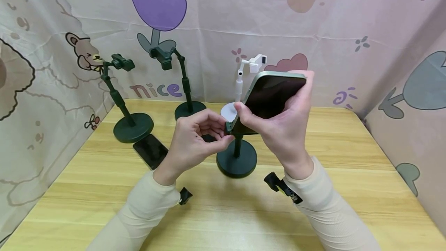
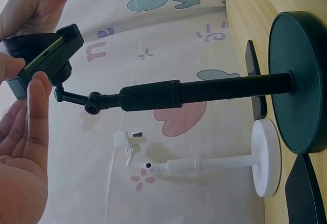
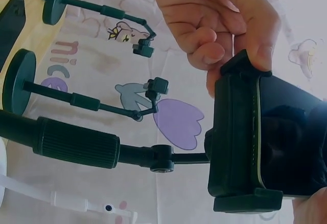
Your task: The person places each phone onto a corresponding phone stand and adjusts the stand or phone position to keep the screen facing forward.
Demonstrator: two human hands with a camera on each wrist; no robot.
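Printed fabric with flowers, a bear and the word "nice" closes off the space behind a wood-grain worktop [image 1: 216, 220]. On it, the near green stand [image 1: 237, 162] carries a phone clamp [image 3: 219, 137] at its top, and a phone [image 1: 273, 98] sits there, directly above that stand's round base, one end set between the clamp's two arms. The left grip [image 1: 196, 136] pinches one end of the clamp between thumb and fingers; the right grip [image 1: 287, 133] is wrapped around the phone, thumb lying along its edge. Behind the near green stand is a white stand [image 1: 239, 88]; to its left are another green stand [image 1: 186, 84], a leftmost green stand [image 1: 118, 98] and a lying phone [image 1: 151, 151].

Most likely trouble is a poor seat: if the left fingers release the clamp while the phone is skewed, an arm could catch only a corner, and the phone might slide out once the right hand lets go. Whether the phone sits fully against the clamp's back, I cannot tell. Uneven pushing could also swing the slim jointed neck [image 2: 92, 103], leaving the screen drooping. With that weight up high, a sideways shove might tip the stand towards the white one. Left fingertips near the arm could get nipped if it springs back.
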